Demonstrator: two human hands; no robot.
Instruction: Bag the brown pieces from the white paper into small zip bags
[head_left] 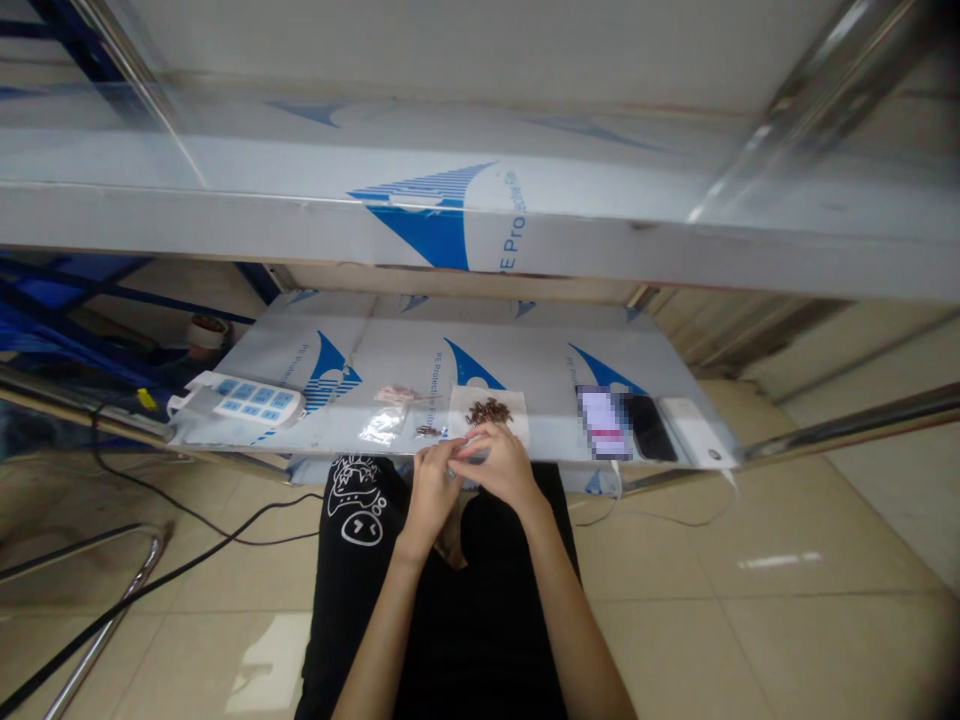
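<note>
My left hand (pixel 433 490) and my right hand (pixel 501 466) meet at the front edge of the lower shelf. Both are closed, with thumbs and fingertips pinched together; whatever is between them is too small or hidden to make out. Just beyond the fingertips, a pile of small brown pieces (pixel 487 411) lies on a white sheet (pixel 517 408). Left of the sheet sits a smaller cluster of dark pieces (pixel 427 431). Farther left are a clear plastic bag (pixel 381 424) and a small heap of pale pinkish pieces (pixel 396 394).
A white power strip (pixel 255 402) lies at the shelf's left end. At the right are a lit phone (pixel 604 422), a black phone (pixel 651 428) and a white device (pixel 690 430) with cables. An upper shelf (pixel 262 225) overhangs behind. A black cable (pixel 225 540) crosses the left floor.
</note>
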